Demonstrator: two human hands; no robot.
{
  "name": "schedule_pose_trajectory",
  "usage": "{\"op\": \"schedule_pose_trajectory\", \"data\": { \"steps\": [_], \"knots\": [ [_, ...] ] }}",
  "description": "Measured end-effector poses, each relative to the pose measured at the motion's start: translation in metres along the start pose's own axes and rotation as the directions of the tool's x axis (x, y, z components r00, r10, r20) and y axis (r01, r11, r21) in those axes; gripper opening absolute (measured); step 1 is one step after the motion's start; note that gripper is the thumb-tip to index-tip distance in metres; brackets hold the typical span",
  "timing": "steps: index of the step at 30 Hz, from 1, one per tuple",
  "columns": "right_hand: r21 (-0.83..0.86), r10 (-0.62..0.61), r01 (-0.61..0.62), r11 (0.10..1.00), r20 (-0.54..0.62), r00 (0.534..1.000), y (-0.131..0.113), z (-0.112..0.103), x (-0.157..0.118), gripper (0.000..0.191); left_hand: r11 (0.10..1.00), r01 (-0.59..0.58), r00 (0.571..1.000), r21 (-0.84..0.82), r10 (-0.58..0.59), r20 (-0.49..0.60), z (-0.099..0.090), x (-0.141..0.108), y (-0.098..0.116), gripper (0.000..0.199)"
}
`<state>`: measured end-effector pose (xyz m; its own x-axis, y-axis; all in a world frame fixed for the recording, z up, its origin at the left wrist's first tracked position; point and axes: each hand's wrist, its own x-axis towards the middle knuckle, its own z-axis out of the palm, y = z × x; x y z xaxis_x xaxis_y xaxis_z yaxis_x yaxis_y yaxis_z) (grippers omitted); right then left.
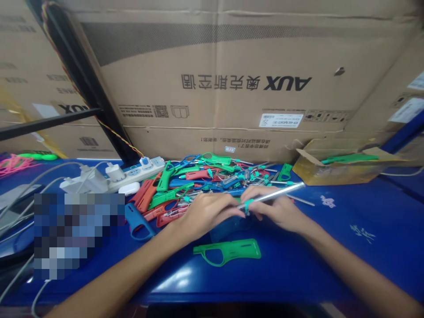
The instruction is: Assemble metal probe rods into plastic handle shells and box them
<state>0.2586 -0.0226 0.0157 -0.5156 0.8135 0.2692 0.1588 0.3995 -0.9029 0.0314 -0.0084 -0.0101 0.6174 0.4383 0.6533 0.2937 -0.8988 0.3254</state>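
A silver metal tube [278, 192] with a teal piece near its lower left end slants up to the right. My right hand [276, 207] is closed on the tube near the teal piece. My left hand [208, 212] pinches at the tube's lower left end; its fingertips touch there. Under my hands lies a blue part [228, 227], partly hidden. In front of them a green handle shell [243, 251] lies flat on the blue table [291, 274]. Behind my hands spreads a pile of red, green and blue shells [172, 194] with metal tubes and small parts.
On the left stand a power strip [150, 167] with white plugs and cables, a white case [129, 189] and a blurred-out area. An open carton [338, 173] holding green parts is at the back right. Large cardboard boxes [232, 53] rise behind the table.
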Motion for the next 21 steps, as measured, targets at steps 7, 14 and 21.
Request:
{"op": "schedule_pose_trajectory", "data": {
  "steps": [7, 14, 21],
  "knots": [
    [-0.104, 0.029, -0.029, 0.994, 0.001, 1.0, 0.013, 0.0, 0.03, 0.043, 0.883, 0.278, 0.96, -0.378, -0.267, 0.083, 0.004, 0.002, -0.003, 0.026],
    [0.015, 0.165, -0.166, 0.986, 0.069, 0.984, 0.016, 0.013, 0.021, 0.053, 0.99, 0.096, 0.994, -0.107, -0.1, -0.036, 0.004, 0.004, -0.003, 0.028],
    [-0.002, 0.199, -0.208, 0.978, 0.293, 0.935, 0.007, 0.007, 0.011, 0.055, 0.986, -0.087, 0.991, 0.141, 0.101, -0.088, -0.004, 0.009, 0.012, 0.08]
  ]
}}
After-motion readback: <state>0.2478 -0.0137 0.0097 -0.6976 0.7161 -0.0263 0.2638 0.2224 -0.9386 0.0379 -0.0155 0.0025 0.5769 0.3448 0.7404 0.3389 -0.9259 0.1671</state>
